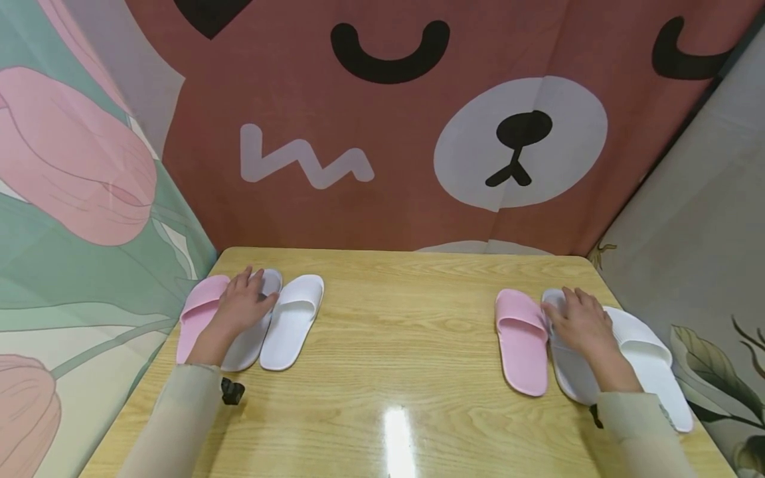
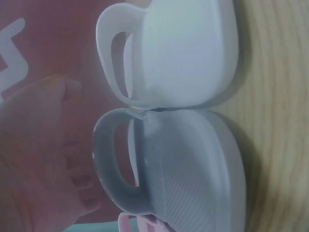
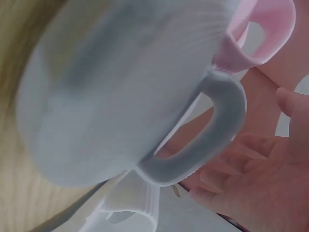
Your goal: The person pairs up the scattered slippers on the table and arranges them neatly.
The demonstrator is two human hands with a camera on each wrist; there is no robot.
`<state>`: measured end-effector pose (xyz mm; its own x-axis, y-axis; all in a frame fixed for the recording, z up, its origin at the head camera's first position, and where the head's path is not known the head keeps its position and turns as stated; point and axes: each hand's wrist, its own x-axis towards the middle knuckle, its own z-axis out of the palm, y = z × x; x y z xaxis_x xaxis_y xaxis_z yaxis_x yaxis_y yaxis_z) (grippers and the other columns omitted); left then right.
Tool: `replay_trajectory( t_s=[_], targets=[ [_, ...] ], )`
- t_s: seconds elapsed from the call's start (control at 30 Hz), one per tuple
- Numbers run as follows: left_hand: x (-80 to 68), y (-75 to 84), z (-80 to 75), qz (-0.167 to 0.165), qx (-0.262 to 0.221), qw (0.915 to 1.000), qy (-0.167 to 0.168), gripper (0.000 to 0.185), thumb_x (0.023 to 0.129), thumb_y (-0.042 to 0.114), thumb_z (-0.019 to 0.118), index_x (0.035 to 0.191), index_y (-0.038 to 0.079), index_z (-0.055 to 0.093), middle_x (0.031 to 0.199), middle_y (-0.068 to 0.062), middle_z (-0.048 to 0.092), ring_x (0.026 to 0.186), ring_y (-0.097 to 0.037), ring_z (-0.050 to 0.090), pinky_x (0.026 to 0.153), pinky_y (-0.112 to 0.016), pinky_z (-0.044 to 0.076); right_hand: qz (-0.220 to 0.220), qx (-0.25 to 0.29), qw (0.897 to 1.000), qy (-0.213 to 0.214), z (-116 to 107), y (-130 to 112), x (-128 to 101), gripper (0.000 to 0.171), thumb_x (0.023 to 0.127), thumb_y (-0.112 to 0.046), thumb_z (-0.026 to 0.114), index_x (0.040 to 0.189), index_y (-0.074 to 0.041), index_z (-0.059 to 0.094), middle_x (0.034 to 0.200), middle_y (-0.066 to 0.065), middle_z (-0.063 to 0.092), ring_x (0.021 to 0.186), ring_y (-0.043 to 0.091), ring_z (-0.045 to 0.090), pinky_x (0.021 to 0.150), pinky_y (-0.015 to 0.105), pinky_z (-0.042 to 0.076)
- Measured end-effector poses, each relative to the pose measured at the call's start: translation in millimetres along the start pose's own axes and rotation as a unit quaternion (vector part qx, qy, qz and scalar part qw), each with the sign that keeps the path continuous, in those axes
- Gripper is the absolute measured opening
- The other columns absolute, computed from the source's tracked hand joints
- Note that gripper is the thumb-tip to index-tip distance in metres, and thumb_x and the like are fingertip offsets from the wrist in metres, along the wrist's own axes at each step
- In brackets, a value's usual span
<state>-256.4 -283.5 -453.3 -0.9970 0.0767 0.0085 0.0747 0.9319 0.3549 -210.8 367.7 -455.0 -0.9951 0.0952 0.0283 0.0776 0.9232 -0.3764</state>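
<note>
Wooden table (image 1: 394, 332) w/ two groups of slippers, one per side, well apart. L hand (image 1: 242, 307) lay on top of a grey slipper (image 1: 254, 332), fingers straight and a bit spread over its strap; pink slipper (image 1: 200, 312) touching on its outer side, white slipper (image 1: 293, 320) just beside on the inner side. L wrist view showed the grey strap (image 2: 108, 164) next to the white one (image 2: 113, 58), fingers relaxed, not curled round anything. R hand (image 1: 582, 325) rested on another grey slipper (image 1: 570, 365), fingers fairly straight, laid flat over the strap; pink slipper (image 1: 522, 340) touching toward centre, white slipper (image 1: 648, 365) on the outer side, partly under the forearm. R wrist view blurry: grey strap (image 3: 217, 130), pink strap (image 3: 270, 29) behind. Bear-face cloth (image 1: 418, 119) hung behind the table, floral cloth (image 1: 78, 199) at left.
</note>
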Motion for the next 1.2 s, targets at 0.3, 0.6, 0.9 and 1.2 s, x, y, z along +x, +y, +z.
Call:
replay_trajectory(
  t_s=[0.3, 0.6, 0.9, 1.2],
  targets=[
    [7.8, -1.9, 1.9, -0.018, -0.004, 0.9998, -0.007, 0.079, 0.101, 0.044, 0.05, 0.157, -0.005, 0.025, 0.162, -0.035, 0.01, 0.146, -0.057, 0.011, 0.115, -0.072, 0.009, 0.001, -0.007, 1.0, 0.001, 5, 9, 3, 0.08, 0.106, -0.053, 0.037, 0.148, 0.015, 0.029, 0.148, 0.045, 0.022, 0.135, 0.064, 0.02, 0.103, 0.079, 0.019],
    [14.7, -8.1, 10.4, -0.024, 0.005, 0.9997, -0.009, 0.078, 0.101, 0.046, 0.049, 0.156, -0.005, 0.028, 0.161, -0.036, 0.013, 0.145, -0.057, 0.015, 0.114, -0.073, 0.013, 0.015, -0.019, 1.0, -0.009, 10, 15, 4, 0.081, 0.105, -0.052, 0.039, 0.148, 0.015, 0.029, 0.146, 0.047, 0.022, 0.133, 0.065, 0.022, 0.104, 0.077, 0.02],
    [20.5, -10.4, 14.5, -0.042, 0.002, 0.999, -0.017, 0.079, 0.101, 0.046, 0.049, 0.156, -0.006, 0.025, 0.161, -0.036, 0.012, 0.146, -0.056, 0.013, 0.115, -0.072, 0.012, 0.018, -0.017, 0.999, -0.02, 12, 19, 6, 0.082, 0.104, -0.053, 0.042, 0.148, 0.015, 0.028, 0.146, 0.046, 0.022, 0.133, 0.065, 0.022, 0.104, 0.077, 0.022],
    [20.9, -8.2, 13.6, -0.056, 0.012, 0.998, -0.029, 0.081, 0.101, 0.047, 0.048, 0.157, -0.005, 0.022, 0.161, -0.036, 0.01, 0.146, -0.057, 0.011, 0.113, -0.074, 0.013, 0.03, -0.011, 0.999, -0.04, 11, 19, 10, 0.084, 0.103, -0.053, 0.044, 0.15, 0.014, 0.026, 0.147, 0.046, 0.019, 0.133, 0.066, 0.019, 0.1, 0.079, 0.024]
  ],
)
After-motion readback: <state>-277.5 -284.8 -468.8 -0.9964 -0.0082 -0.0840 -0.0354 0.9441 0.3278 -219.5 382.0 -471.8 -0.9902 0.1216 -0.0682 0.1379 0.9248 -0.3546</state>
